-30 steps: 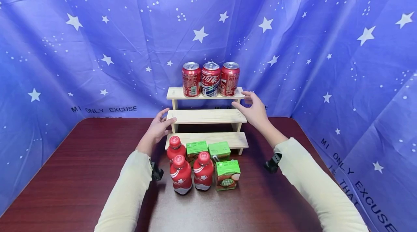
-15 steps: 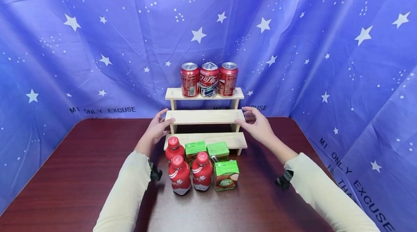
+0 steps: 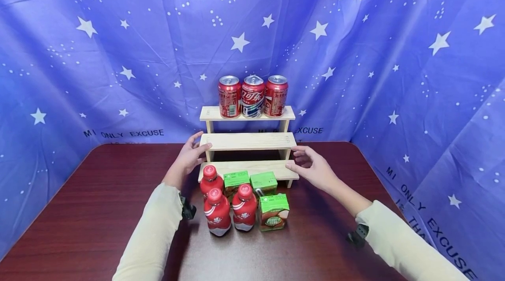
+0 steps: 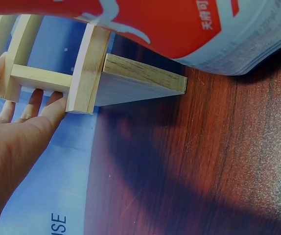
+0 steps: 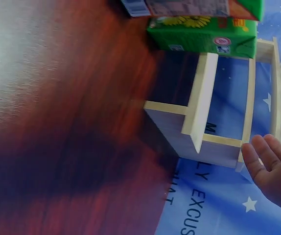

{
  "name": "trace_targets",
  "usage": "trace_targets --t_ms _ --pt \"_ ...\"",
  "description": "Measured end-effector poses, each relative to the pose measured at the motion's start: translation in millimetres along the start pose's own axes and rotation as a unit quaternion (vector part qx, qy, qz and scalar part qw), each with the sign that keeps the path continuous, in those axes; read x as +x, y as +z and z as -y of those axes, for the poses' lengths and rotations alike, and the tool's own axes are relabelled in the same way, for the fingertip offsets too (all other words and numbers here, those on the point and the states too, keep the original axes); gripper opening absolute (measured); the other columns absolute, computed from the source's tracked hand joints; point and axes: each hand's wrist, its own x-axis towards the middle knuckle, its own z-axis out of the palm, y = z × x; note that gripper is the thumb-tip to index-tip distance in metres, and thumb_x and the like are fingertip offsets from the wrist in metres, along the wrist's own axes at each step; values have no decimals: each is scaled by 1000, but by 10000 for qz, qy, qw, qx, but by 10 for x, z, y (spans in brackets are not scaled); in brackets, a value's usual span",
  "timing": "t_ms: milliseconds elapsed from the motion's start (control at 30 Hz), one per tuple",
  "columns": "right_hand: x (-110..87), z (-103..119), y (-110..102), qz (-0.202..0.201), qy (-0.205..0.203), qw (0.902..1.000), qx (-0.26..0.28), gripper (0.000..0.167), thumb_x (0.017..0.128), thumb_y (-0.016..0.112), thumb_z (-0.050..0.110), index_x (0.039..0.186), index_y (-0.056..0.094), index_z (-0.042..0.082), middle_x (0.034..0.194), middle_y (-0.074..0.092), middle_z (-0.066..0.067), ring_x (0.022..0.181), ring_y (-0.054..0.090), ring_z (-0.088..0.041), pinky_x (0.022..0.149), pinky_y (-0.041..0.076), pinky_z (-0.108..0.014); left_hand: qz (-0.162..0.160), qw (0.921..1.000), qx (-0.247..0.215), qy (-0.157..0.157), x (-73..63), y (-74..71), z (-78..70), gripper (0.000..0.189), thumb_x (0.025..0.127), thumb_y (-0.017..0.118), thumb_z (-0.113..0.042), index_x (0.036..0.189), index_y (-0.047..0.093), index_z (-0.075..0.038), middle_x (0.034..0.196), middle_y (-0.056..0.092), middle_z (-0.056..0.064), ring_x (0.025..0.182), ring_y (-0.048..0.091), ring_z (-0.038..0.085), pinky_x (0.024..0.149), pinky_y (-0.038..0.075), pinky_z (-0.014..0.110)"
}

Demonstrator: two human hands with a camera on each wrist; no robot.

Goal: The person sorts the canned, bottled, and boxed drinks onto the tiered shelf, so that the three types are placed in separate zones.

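Observation:
A three-tier wooden display stand (image 3: 248,141) stands at the back of the table. On its left, my left hand (image 3: 188,158) holds the middle tier's end, thumb on the board and fingers at the side, as the left wrist view also shows. My right hand (image 3: 315,167) is by the stand's right end, fingers loosely bent, thumb near the bottom tier; whether it touches is unclear. Three red soda cans (image 3: 253,97) stand on the top tier. In front of the stand are three red bottles (image 3: 244,208) and three green-topped drink cartons (image 3: 274,213).
The dark red wooden table (image 3: 130,202) extends to both sides and toward me. A blue curtain (image 3: 158,53) with white stars hangs close behind the stand and along both sides. Bottles and cartons stand close together before the bottom tier, partly covering it.
My right hand has moved down along the stand's right end, from the top tier past the middle tier to near the bottom one. My left hand has stayed in place.

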Motion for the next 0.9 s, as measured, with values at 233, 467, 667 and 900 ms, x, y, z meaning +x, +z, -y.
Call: trace_targets --t_ms 233,467,667,900 --pt "-179 -73 65 228 -332 9989 224 49 81 73 24 124 55 7 114 62 -19 102 60 -33 83 52 -43 -33 10000 -57 -49 9 4 13 72 93 54 -8 150 13 -19 152 22 20 128 36 33 107 29 60" --pt "-347 -42 92 429 -522 9972 307 45 79 75 23 119 58 11 114 64 -11 102 60 -31 82 53 -37 -40 10000 -77 -21 18 -3 32 72 93 53 -7 150 11 -18 151 23 20 128 35 35 108 28 60" --pt "-516 -63 145 900 -535 9932 516 45 80 74 23 120 58 9 117 62 -11 104 61 -24 84 53 -36 -31 10000 -41 -37 6 -8 25 72 93 53 -8 150 11 -19 151 23 19 130 34 35 108 28 59" --pt "-640 -105 234 1405 -533 9855 785 54 78 76 25 123 54 5 117 62 -14 100 62 -21 84 54 -38 22 10000 8 -7 -6 -2 10 72 93 53 -9 151 11 -19 151 23 20 128 36 34 108 29 58"
